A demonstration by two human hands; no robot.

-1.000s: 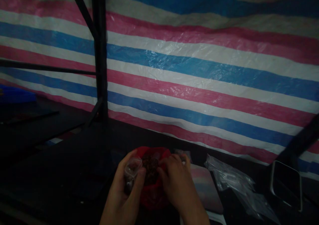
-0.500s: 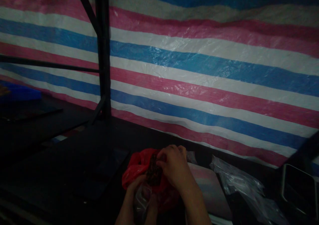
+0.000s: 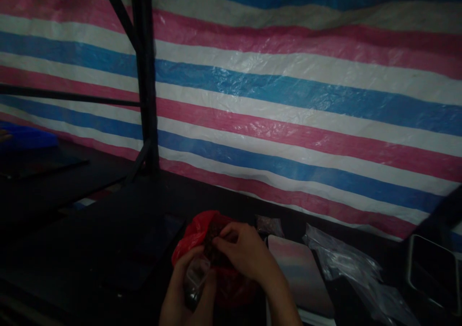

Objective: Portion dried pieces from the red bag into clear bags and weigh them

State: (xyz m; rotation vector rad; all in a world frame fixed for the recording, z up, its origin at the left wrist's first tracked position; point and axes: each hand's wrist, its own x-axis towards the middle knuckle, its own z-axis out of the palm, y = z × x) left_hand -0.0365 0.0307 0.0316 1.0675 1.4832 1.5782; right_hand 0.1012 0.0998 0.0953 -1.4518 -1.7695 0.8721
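The left hand holds a small clear bag just below the red bag; the right hand pinches dark bits at the red bag; more clear plastic lies right of it.

Both hands, the left hand and right hand, seem bare in the dim light, forearms unsleeved.

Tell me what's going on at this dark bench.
A person works with both bare hands low in the view. The left hand holds a small clear plastic bag, and the right hand pinches dark bits at the mouth of a red plastic bag. Loose clear bags and a flat pale plate lie to the right. A striped tarp hangs behind.
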